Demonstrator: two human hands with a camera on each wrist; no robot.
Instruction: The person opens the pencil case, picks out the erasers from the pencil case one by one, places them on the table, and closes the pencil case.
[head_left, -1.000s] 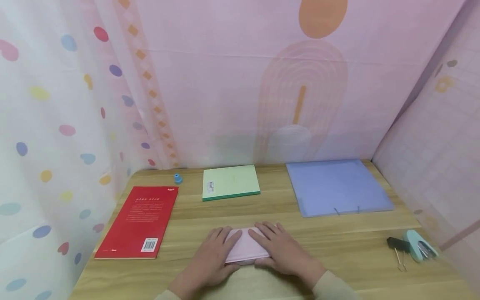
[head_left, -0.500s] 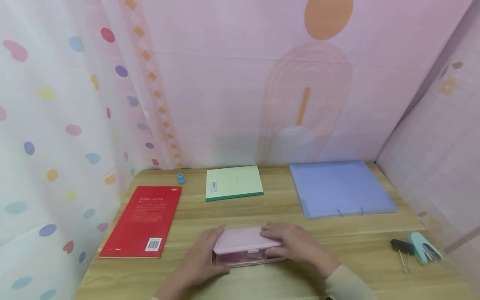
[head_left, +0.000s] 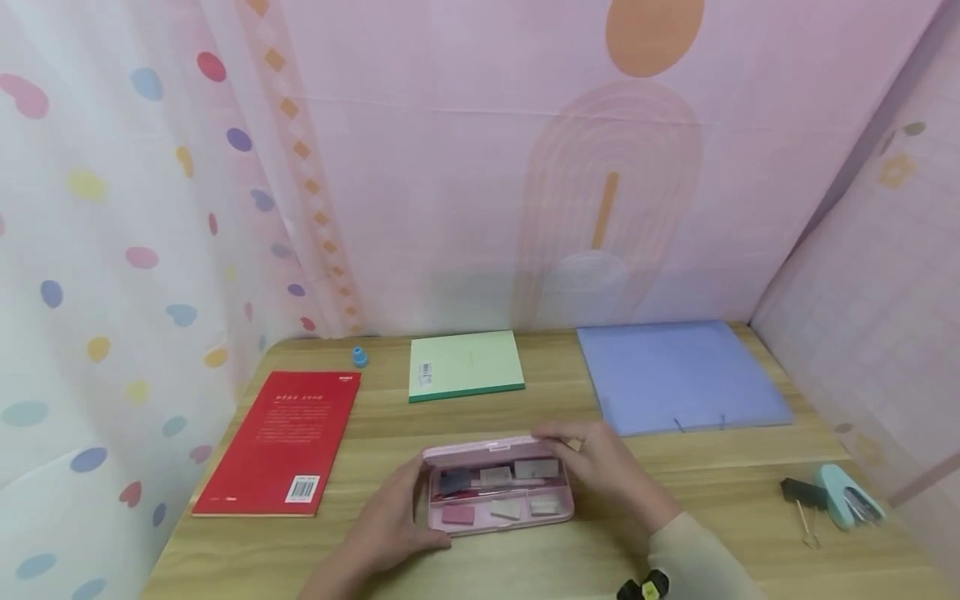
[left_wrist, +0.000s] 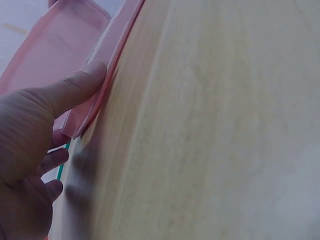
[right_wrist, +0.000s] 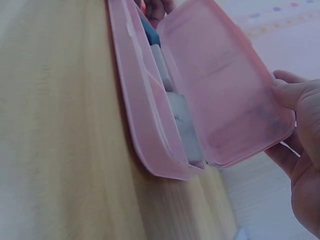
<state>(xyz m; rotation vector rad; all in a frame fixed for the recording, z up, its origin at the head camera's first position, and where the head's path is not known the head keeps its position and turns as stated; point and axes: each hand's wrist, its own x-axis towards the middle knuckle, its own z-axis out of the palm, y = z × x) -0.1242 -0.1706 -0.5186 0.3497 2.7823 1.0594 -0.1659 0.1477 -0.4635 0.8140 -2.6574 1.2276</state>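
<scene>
A pink pencil case point(head_left: 517, 527) lies on the table with its lid point(right_wrist: 220, 85) raised. Inside the head view shows a pink eraser point(head_left: 458, 514), a white eraser point(head_left: 506, 508), several other small blocks and a thin red stick-like item. My left hand point(head_left: 386, 512) grips the case's left end, its thumb on the front wall. In the right wrist view, my right hand point(right_wrist: 305, 120) pinches the lid's free edge near its right corner, thumb on the inner face and fingers behind.
A red book point(head_left: 277, 446) lies left, a small blue cone-shaped piece point(head_left: 360, 357) behind it. At the back are a green notebook point(head_left: 467, 365) and a blue folder point(head_left: 682, 375). A black binder clip point(head_left: 804, 493) and a mint stapler-like tool point(head_left: 843, 497) sit far right.
The lid has gone from closed to partly lifted to raised, baring the contents. My right hand has moved up and back with it; my left hand has shifted to the case's left end.
</scene>
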